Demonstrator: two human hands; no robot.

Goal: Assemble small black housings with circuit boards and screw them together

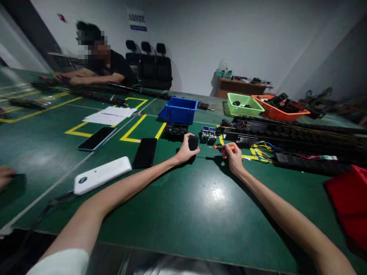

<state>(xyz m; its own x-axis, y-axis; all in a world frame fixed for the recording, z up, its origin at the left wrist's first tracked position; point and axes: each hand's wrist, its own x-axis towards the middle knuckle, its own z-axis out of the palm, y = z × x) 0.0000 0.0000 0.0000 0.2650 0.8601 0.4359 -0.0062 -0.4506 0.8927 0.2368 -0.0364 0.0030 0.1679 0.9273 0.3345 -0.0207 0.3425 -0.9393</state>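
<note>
Block [193,143] | we are pinching it in our left hand [184,152] | our right hand [234,157] is gripping the screwdriver [219,147], its long axis pointing left toward the block | tip contact unclear

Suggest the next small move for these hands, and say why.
Perhaps ease the screwdriver squarely against the black block: the left hand grips the block, and the right hand points the screwdriver toward it; whether they already touch is hard to tell.
</note>
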